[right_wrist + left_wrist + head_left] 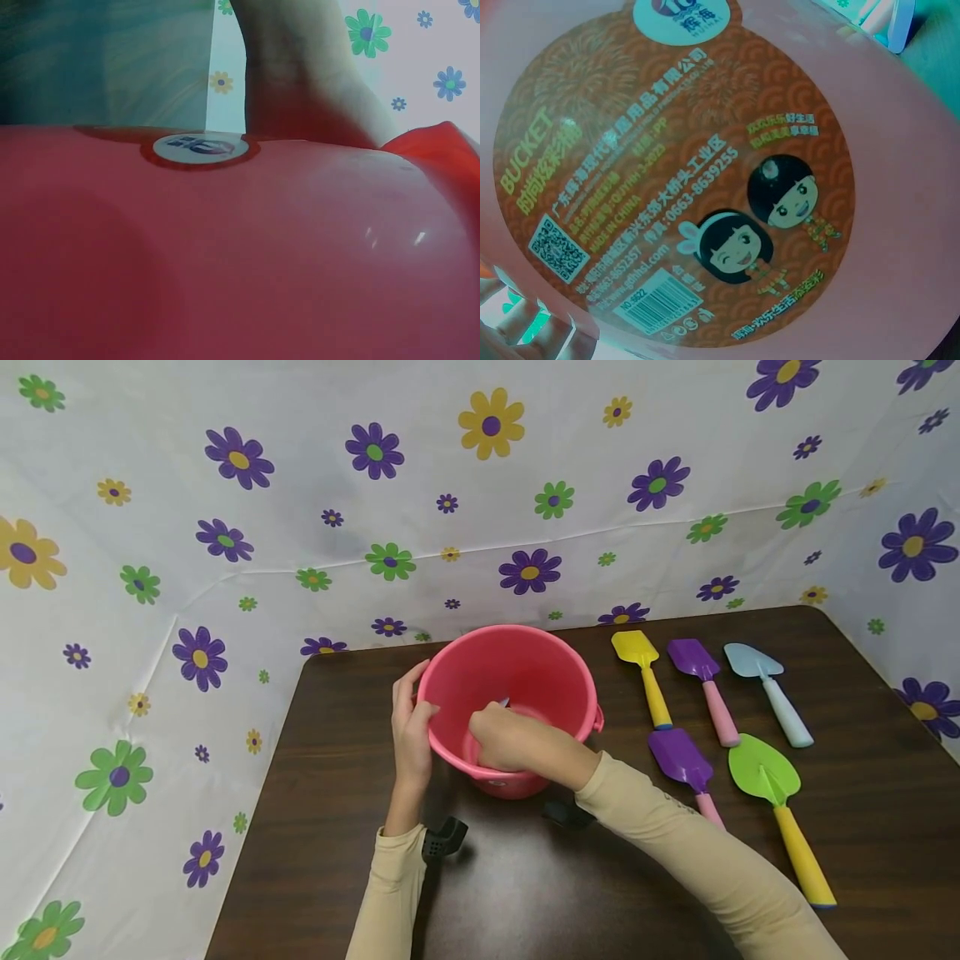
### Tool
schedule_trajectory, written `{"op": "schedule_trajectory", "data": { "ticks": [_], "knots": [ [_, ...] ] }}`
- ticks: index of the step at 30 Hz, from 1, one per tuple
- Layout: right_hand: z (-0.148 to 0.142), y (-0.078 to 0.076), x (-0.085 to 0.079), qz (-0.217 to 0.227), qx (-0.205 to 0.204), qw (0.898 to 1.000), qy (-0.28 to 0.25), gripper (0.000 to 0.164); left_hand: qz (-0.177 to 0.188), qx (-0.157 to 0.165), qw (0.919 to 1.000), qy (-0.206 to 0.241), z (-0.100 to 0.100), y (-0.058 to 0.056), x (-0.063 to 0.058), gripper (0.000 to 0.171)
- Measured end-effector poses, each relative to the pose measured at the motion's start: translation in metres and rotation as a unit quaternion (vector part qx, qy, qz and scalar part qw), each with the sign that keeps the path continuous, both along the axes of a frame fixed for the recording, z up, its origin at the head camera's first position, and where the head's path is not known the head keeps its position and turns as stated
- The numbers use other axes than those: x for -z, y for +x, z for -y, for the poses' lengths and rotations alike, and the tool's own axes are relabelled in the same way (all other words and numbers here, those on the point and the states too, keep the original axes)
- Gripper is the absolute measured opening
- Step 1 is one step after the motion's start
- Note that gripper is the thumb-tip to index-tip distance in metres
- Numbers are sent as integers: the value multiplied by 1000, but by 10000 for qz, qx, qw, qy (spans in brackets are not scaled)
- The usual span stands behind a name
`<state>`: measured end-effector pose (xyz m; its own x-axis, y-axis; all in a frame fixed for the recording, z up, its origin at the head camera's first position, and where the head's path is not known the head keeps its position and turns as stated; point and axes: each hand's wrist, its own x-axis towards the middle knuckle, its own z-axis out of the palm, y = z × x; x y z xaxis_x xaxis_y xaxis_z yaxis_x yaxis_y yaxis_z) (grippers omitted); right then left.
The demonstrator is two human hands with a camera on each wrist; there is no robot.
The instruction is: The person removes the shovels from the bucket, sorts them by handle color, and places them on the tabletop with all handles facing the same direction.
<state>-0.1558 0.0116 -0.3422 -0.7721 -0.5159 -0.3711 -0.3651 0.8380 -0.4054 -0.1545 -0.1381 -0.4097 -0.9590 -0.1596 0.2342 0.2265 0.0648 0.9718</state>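
Observation:
A pink bucket (517,652) stands on the dark wooden table, its open top facing me. My left hand (414,727) grips the left rim, thumb inside and fingers along the outer wall. In the left wrist view, its fingers (544,330) show beside the bucket's big printed label (682,180). Over the near rim reaches my right hand (517,739), fingers curled, down inside the bucket. A small pale blue pointed tip, like that of a trowel blade (504,702), pokes out beyond the fist; the rest is hidden. The right wrist view shows the bucket's outer wall (247,240) and my forearm or wrist (307,75).
To the right lie several toy trowels: a yellow one (654,689), a purple one with pink handle (693,660), a pale blue one (783,710), another purple one (681,758) and a green one with yellow handle (765,768). Flowered cloth (420,510) hangs behind the table.

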Motion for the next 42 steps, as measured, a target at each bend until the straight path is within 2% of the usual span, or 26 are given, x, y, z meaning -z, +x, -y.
{"op": "schedule_trajectory", "data": {
  "ticks": [5, 10, 15, 17, 27, 30, 33, 37, 42],
  "knots": [
    [0, 1, 0, -132, 72, 9999, -29, 16, 8, -7, 10000, 24, 1, 0, 1, 59],
    [-1, 1, 2, -193, 386, 9990, -142, 14, -1, 0, 10000, 39, 1, 1, 1, 59],
    [-9, -2, 3, -588, 684, 9950, -430, 22, -33, -9, 10000, -37, -1, 0, 1, 59],
    [-15, -4, 3, -742, 716, 9928, -602, 20, -36, -19, 10000, -76, -2, -1, 1, 59],
    [-43, -11, -6, -645, 872, 9865, -1226, 8, -132, 28, 9998, -113, -4, -2, 1, 59],
    [-52, -11, -9, -828, 896, 9818, -1457, 14, -139, 30, 9998, -105, -4, -2, 2, 60],
    [-60, -8, -15, -1018, 995, 9733, -1801, 8, -150, 32, 9998, -90, -3, -2, 1, 60],
    [-72, -2, -27, -1204, 1315, 9620, -2066, 19, -140, 19, 9999, -69, -3, -2, 0, 59],
    [-90, 8, -46, -1230, 1776, 9518, -2176, 30, -68, -38, 10000, -45, -1, -1, 1, 59]
  ]
}}
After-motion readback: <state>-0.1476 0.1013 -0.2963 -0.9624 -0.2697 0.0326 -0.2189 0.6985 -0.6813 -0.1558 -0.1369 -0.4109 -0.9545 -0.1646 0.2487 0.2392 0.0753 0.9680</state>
